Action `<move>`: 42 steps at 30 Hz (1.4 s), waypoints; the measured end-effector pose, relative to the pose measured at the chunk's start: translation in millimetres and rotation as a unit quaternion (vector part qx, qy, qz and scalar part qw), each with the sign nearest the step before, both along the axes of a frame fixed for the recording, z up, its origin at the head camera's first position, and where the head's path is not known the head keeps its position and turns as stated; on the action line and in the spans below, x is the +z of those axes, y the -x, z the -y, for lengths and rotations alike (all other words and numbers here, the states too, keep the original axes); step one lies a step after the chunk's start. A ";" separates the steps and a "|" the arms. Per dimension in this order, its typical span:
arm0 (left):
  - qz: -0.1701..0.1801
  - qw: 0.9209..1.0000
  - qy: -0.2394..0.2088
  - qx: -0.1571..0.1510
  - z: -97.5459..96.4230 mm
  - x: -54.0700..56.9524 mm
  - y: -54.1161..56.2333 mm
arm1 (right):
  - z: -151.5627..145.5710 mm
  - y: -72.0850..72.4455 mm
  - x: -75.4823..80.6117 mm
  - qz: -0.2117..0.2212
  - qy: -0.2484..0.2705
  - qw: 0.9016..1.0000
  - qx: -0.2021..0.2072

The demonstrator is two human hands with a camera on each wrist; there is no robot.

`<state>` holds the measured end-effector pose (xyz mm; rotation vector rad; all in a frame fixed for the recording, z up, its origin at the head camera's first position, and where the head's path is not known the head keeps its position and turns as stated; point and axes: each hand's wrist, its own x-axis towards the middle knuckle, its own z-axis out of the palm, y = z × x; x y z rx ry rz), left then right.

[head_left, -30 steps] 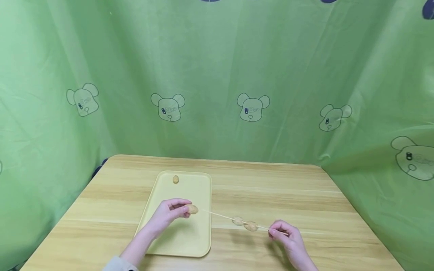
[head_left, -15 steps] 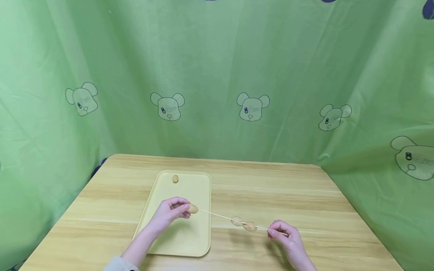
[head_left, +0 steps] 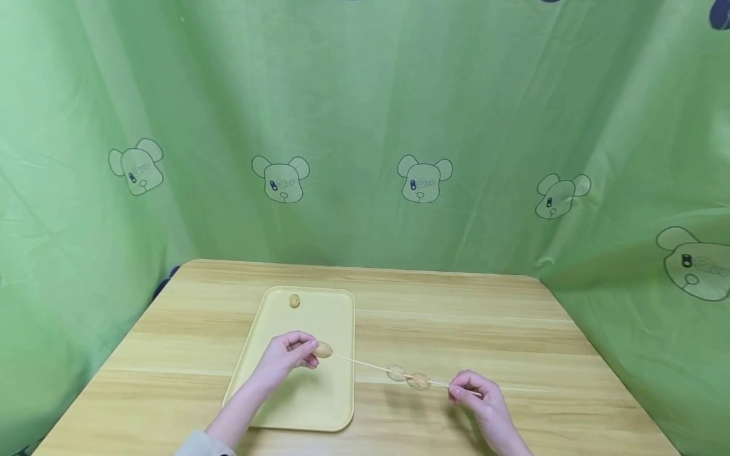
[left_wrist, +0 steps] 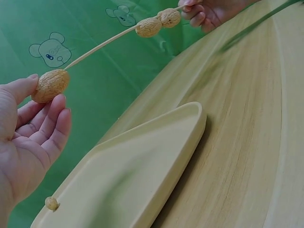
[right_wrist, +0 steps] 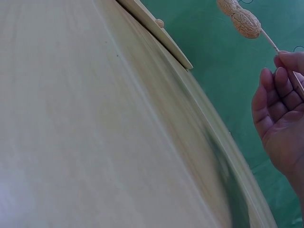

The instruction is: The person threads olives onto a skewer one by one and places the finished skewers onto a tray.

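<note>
My left hand (head_left: 291, 351) pinches a wrinkled tan food ball (left_wrist: 51, 85) between thumb and fingers, above the pale yellow tray (head_left: 308, 405). Opposite it, my right hand (head_left: 480, 402) pinches a thin wooden skewer (head_left: 371, 364) near its rear end. Two similar balls are threaded on the skewer: a paler one (head_left: 396, 373) and a browner one (head_left: 419, 381), side by side nearer the right hand. The skewer's bare front part slants up toward the left hand. Its tip is right at the side of the held ball in the left wrist view.
One more small tan ball (head_left: 294, 301) lies at the far end of the tray. The tray rests on the left part of a wood-grain table (head_left: 485, 316). A green curtain (head_left: 353, 107) with printed bear heads hangs behind and along both sides.
My right hand and the skewer with its two balls have shifted very slightly left. The left hand keeps its pinch on the ball, almost still.
</note>
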<state>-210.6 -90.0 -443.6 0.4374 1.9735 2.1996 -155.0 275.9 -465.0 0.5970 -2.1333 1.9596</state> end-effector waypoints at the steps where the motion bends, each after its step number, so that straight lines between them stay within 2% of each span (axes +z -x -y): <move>1: 0.001 1.000 0.000 0.001 -0.2 -0.1 -0.1 | 0.2 -0.1 -0.1 0.003 -0.002 1.000 -0.003; 7: 0.005 1.000 0.002 0.006 -1.0 -0.9 -0.5 | 2.9 0.2 -0.3 0.012 -0.018 0.999 -0.031; 14: -0.013 1.000 0.007 0.002 -3.7 -2.1 -0.4 | 9.2 1.7 -1.3 -0.005 -0.024 0.999 -0.040; 21: -0.014 1.000 -0.019 0.007 -6.0 -2.9 -0.8 | 14.6 4.9 -2.1 0.008 -0.036 0.996 -0.076; 26: -0.022 0.999 -0.044 0.003 -7.7 -4.6 -1.9 | 17.4 6.1 -0.2 0.006 -0.032 0.997 -0.073; 29: -0.014 0.999 -0.050 0.009 -8.9 -5.4 -3.0 | 18.6 6.1 1.0 0.005 -0.032 0.997 -0.065; 35: -0.001 1.000 -0.021 0.022 -10.7 -6.6 -3.7 | 19.5 6.4 1.6 0.010 -0.028 0.998 -0.056; 38: -0.008 1.000 -0.006 0.008 -10.2 -7.2 -4.1 | 18.2 6.6 0.3 0.016 -0.026 0.998 -0.059; 42: -0.017 1.000 -0.003 -0.025 -8.1 -7.2 -5.6 | 15.6 5.4 -1.1 0.023 -0.024 0.998 -0.059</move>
